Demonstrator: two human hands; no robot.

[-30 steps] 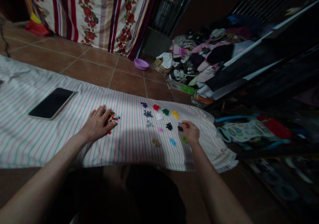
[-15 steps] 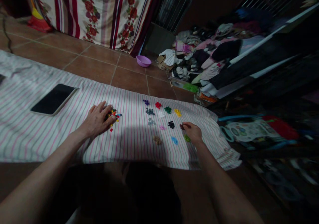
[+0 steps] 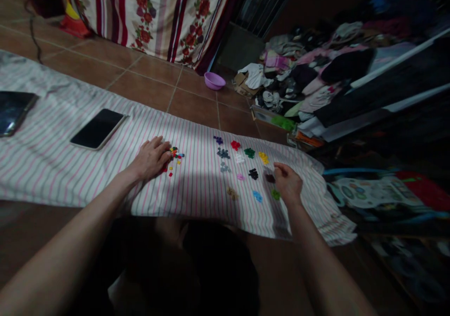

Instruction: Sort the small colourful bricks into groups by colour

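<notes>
on the white cloth with pink and grey stripes [image 3: 197,184], the left hand [image 3: 153,157] lies flat and loose, fingers against a heap of small, multicoloured, plastic-looking pieces [image 3: 176,154], ungrouped. rightward stand single-colour clusters [image 3: 249,153]. beyond them the dark brown cluster [image 3: 270,178] now shows uncovered, seemingly left in place: the right hand [image 3: 288,184] has shifted just right of it, fingers curled; whether they pinch anything, i cannot tell.

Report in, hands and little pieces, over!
Left hand at mixed pieces. Right hand beside dark brown pile, hold unclear. Black-screened device lies aside, left.
</notes>
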